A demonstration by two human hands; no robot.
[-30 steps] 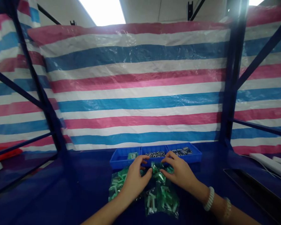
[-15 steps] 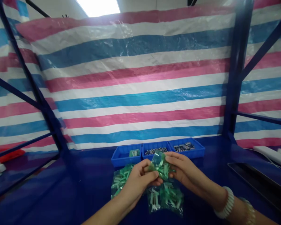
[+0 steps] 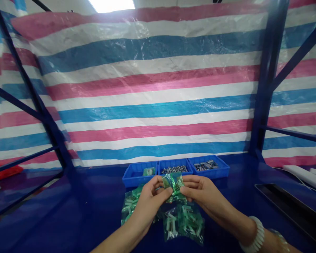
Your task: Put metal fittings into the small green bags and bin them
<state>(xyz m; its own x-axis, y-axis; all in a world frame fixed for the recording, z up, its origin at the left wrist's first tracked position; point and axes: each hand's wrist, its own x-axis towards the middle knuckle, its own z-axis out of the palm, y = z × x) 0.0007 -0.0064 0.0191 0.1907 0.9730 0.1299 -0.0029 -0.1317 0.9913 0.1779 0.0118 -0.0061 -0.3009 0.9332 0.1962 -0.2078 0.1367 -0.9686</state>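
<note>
A small clear-green plastic bag (image 3: 173,186) with pale parts inside is held up between both hands. My left hand (image 3: 154,196) pinches its left side, thumb in front. On its right side, my right hand (image 3: 200,191) grips it between thumb and fingers. Similar bags (image 3: 191,223) lie on the blue table just below the hands, and more bags (image 3: 131,203) rest beside my left hand, partly hidden by it.
Behind the hands stand three joined blue trays: the left (image 3: 130,175) has a small bag, the middle (image 3: 173,162) small metal parts, the right (image 3: 222,172) longer metal pieces. A dark flat device (image 3: 287,211) and white power strip (image 3: 305,177) lie right. Blue posts flank the table.
The held bag has come down slightly and is now spread flatter between both hands. My right hand has shifted its grip lower, with the thumb on the front of the bag.
</note>
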